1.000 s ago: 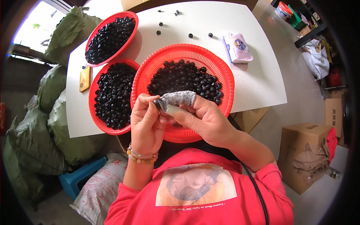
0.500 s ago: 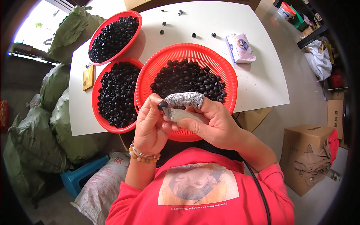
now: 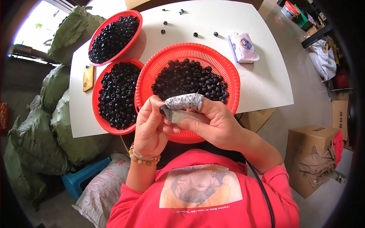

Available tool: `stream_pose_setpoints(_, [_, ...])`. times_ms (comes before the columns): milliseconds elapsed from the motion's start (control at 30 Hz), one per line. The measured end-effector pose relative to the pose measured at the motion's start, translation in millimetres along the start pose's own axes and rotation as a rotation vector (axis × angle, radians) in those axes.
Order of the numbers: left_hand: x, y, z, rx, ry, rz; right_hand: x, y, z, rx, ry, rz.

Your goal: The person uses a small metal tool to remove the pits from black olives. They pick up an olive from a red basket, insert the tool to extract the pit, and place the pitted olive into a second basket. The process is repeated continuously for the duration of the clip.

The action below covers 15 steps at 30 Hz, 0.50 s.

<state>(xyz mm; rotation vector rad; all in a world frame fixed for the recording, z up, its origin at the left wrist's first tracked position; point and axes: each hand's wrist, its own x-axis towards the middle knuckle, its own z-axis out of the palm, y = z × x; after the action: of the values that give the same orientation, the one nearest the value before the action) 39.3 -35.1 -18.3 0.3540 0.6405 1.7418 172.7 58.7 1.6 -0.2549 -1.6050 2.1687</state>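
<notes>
My left hand pinches a small round black plastic piece between thumb and fingers. A flat, pale metal blade with a slanted end is gripped in my right hand, thumb along its side. Its end meets the black piece, and the fingertips partly hide the contact. A grey knitted finger sleeve covers my right index finger. Both hands are over the near side of a red slotted plastic basket, which holds a heap of black pieces like the pinched one.
Two red basins, one at the far left and one nearer, hold more black pieces. A tissue pack and several loose pieces lie on the white table. Green sacks stand left, a cardboard box right.
The blade's end has come closer against the black piece, and the right index finger has shifted slightly left over it. Both hands otherwise keep their places.
</notes>
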Motion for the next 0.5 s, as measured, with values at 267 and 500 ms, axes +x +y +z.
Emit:
stream_pose_setpoints(267, [2.4, 2.3, 2.0, 0.063, -0.010, 0.000, 2.1, -1.4, 0.8, 0.189, 0.001, 0.037])
stream_pose_setpoints(500, [4.7, 0.7, 3.9, -0.081, -0.019, -0.065, 8.1, 6.6, -7.3, 0.131, 0.108, 0.064])
